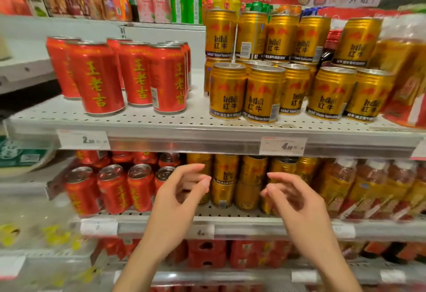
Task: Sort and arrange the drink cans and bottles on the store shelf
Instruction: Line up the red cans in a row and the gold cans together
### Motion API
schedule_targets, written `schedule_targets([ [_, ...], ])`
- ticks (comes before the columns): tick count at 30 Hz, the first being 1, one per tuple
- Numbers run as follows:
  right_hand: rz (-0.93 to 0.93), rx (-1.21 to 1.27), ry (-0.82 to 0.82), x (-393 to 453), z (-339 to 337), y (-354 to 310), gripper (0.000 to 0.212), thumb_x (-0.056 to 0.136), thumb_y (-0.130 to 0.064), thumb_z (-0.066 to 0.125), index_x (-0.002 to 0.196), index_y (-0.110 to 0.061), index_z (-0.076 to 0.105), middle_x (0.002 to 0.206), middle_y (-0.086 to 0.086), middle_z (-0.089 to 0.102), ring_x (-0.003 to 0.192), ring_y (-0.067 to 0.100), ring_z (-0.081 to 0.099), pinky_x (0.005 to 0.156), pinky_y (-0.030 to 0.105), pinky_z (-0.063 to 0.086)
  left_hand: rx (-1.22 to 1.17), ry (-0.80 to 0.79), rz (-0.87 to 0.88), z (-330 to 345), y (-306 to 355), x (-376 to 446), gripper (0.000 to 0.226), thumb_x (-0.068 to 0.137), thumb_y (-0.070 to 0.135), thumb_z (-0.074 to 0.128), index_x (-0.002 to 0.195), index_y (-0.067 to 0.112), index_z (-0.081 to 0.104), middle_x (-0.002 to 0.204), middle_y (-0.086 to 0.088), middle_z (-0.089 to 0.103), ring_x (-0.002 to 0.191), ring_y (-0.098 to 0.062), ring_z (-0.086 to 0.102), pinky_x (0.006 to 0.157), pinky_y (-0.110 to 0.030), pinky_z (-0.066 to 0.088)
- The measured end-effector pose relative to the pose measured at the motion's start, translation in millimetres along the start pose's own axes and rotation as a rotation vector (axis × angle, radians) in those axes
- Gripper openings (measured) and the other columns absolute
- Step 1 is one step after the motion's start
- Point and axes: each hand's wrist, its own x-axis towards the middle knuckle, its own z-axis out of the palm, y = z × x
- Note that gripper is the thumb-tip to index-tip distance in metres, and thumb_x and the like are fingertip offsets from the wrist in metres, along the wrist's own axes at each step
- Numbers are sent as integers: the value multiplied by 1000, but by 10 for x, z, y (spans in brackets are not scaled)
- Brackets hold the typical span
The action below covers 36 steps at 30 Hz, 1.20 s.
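Observation:
On the upper white shelf (184,128), several red herbal-tea cans (99,79) stand at the left. Gold Red Bull cans (265,93) stand at the right, stacked in two layers. The shelf below holds more red cans (113,188) on the left and gold cans (227,176) in the middle. My left hand (182,190) and my right hand (292,192) hover in front of those lower gold cans. Both have loosely curled fingers and hold nothing. They face each other, a can's width apart.
Bottled tea drinks (368,188) fill the lower shelf's right side, and wrapped packs (405,77) sit at the upper right. Price tags (282,146) hang on the shelf rail. Red cartons (207,252) line the bottom shelf. Assorted cans and bottles (147,5) stand on the top row.

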Motion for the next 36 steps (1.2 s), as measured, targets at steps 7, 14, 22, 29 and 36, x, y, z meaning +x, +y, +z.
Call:
schedule_targets([
  [7, -214, -50, 34, 71, 813, -746, 15, 95, -27, 64, 107, -35, 69, 89, -10, 76, 87, 9, 71, 82, 34, 57, 20, -71, 145, -967, 104, 232, 21, 93, 28, 67, 112, 36, 67, 102, 8, 75, 98, -12, 71, 91, -34, 56],
  [14, -580, -201, 54, 490, 1394, -1540, 13, 95, -18, 67, 106, -25, 70, 91, -12, 72, 88, 8, 67, 72, 15, 52, 383, -1, 510, -1717, 467, 599, 23, 91, 23, 72, 113, 29, 67, 92, 17, 70, 88, -5, 68, 72, -11, 48],
  [22, -890, -785, 249, 1378, 1759, -2040, 36, 93, -39, 59, 118, -15, 69, 119, 2, 67, 114, 24, 57, 96, 42, 41, 888, 145, 653, -2221, 1017, 1403, 74, 78, 69, 57, 137, 24, 47, 124, -6, 48, 114, -24, 52, 96, -43, 50],
  [29, -798, -854, 188, 1525, 1847, -1922, 38, 93, -40, 55, 122, -19, 68, 117, 0, 72, 106, 25, 61, 89, 43, 48, 821, -136, 540, -2194, 1039, 1677, 70, 81, 71, 62, 135, 29, 51, 121, 4, 64, 106, -16, 62, 93, -41, 53],
  [36, -752, -837, 164, 1510, 1835, -1948, 42, 93, -45, 54, 123, -19, 67, 115, -1, 71, 105, 22, 60, 91, 46, 48, 924, -327, 485, -2456, 1282, 1741, 56, 85, 62, 64, 131, 37, 47, 107, 11, 68, 88, 0, 62, 74, -24, 52],
])
